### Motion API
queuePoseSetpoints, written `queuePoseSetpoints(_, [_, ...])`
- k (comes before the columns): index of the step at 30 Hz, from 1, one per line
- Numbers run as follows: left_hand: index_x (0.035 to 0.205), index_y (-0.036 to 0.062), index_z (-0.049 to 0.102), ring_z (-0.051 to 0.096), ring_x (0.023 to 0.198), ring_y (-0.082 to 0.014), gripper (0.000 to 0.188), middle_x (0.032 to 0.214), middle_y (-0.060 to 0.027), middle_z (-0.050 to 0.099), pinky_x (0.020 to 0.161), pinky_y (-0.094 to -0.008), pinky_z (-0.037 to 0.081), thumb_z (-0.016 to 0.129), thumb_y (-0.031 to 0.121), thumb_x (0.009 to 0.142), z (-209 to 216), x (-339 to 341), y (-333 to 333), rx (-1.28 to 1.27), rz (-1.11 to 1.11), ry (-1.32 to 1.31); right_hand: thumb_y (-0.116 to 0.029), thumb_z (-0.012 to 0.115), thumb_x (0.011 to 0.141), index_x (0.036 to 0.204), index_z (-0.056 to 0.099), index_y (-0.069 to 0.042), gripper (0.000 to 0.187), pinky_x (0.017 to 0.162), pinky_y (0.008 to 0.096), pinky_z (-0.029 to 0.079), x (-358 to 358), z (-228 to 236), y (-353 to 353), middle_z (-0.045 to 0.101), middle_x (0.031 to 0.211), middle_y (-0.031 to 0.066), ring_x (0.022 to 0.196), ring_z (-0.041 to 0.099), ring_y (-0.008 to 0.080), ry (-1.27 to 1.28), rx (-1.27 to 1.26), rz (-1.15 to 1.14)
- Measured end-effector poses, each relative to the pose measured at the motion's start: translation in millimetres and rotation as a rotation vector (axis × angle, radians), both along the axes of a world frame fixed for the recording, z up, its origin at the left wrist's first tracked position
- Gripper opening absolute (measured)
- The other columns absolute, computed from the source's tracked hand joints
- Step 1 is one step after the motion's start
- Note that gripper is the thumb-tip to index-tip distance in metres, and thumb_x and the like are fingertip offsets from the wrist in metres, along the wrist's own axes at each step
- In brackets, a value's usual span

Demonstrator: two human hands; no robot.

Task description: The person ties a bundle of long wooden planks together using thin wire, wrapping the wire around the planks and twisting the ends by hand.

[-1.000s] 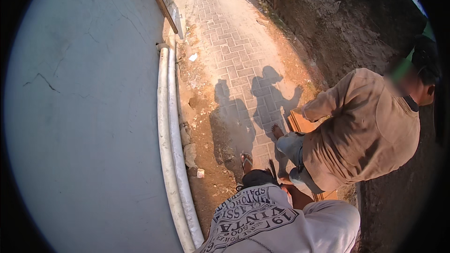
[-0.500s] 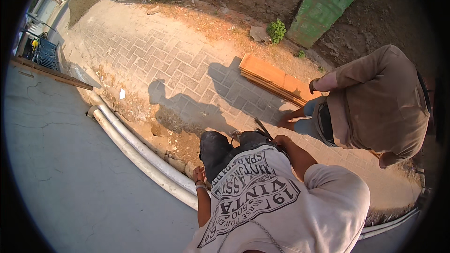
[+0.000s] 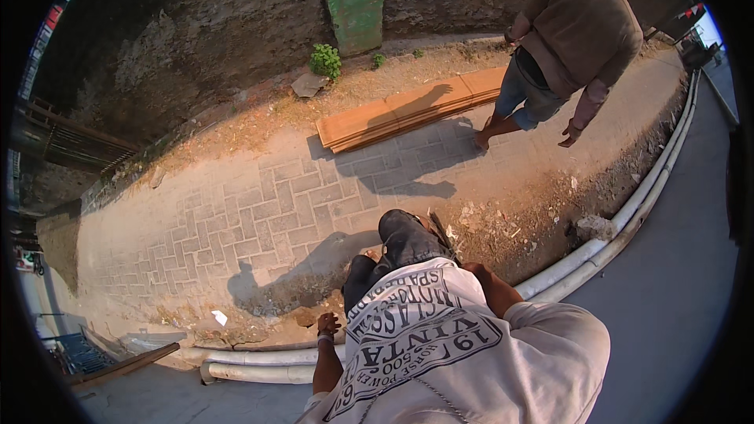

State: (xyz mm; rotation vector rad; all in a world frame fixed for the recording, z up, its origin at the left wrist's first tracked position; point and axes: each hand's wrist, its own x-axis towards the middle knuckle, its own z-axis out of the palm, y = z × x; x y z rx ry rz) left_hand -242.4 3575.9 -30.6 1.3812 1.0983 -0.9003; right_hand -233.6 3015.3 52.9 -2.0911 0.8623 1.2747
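My left hand [image 3: 328,324] hangs beside my left thigh, near the pipes, with loosely bent fingers apart and nothing visible in it. A band circles that wrist. By my right hip, my right hand [image 3: 473,268] is curled in and partly hidden by my light printed shirt [image 3: 440,330]. Dark thin strips [image 3: 445,237] stick out just ahead of it; their kind I cannot make out. Beyond my legs, a stack of long orange-brown boards [image 3: 393,114] lies flat on the ground, apart from both hands.
Past the boards' right end stands a barefoot person [image 3: 577,39] in a brown top. Two pale pipes [image 3: 628,228] run along the near edge, beside rubble [image 3: 595,228]. A rough wall [image 3: 236,23] with a green pillar [image 3: 351,0] bounds the far side. Block paving [image 3: 259,204] spreads left.
My view has swung right, so the boards and pillar sit further left and more boards show. The other person has stepped away from me, further along the boards. My left hand hangs lower in view.
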Motion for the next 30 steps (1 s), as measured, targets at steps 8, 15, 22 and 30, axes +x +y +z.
queuePoseSetpoints(8, [0.113,0.0194,0.048,0.061,0.061,-0.0283,0.035,0.108,-0.009,0.061,0.042,-0.0409,0.044,0.055,0.038,0.085,9,101,116,0.149,0.128,-0.069,-0.033,0.063,0.073,0.076,0.064,-0.007,0.026,0.056,0.032,0.045,-111,26,27,0.058,0.065,0.0073,0.061,0.057,0.0168,-0.236,0.058,-0.358])
queuePoseSetpoints(15, [0.11,0.0089,0.052,0.062,0.051,-0.0234,0.033,0.076,-0.0094,0.065,0.037,-0.033,0.044,0.055,0.032,0.086,4,142,2,0.013,-0.298,-0.193,-0.031,0.06,0.073,0.079,0.067,-0.008,0.024,0.054,0.0321,0.043,-76,38,14,0.055,0.063,0.0059,0.059,0.054,0.0169,-0.325,0.31,-1.018])
queuePoseSetpoints(22, [0.103,0.0028,0.057,0.064,0.068,-0.0193,0.034,0.08,-0.0085,0.066,0.054,-0.03,0.051,0.059,0.033,0.088,-45,132,-127,-0.225,-0.398,-0.44,-0.018,0.066,0.073,0.068,0.061,-0.004,0.016,0.055,0.0382,0.043,-47,-16,-1,0.059,0.069,0.0139,0.06,0.056,0.028,-1.039,0.268,-0.138])
queuePoseSetpoints(30, [0.091,0.0029,0.061,0.063,0.076,-0.0196,0.031,0.079,-0.0077,0.064,0.062,-0.0318,0.052,0.062,0.034,0.085,-17,102,-162,0.031,-0.307,-0.292,-0.042,0.057,0.08,0.082,0.064,-0.005,0.038,0.061,0.0357,0.044,-41,-26,-98,0.058,0.069,0.0129,0.068,0.058,0.0228,-0.729,0.378,-0.205])
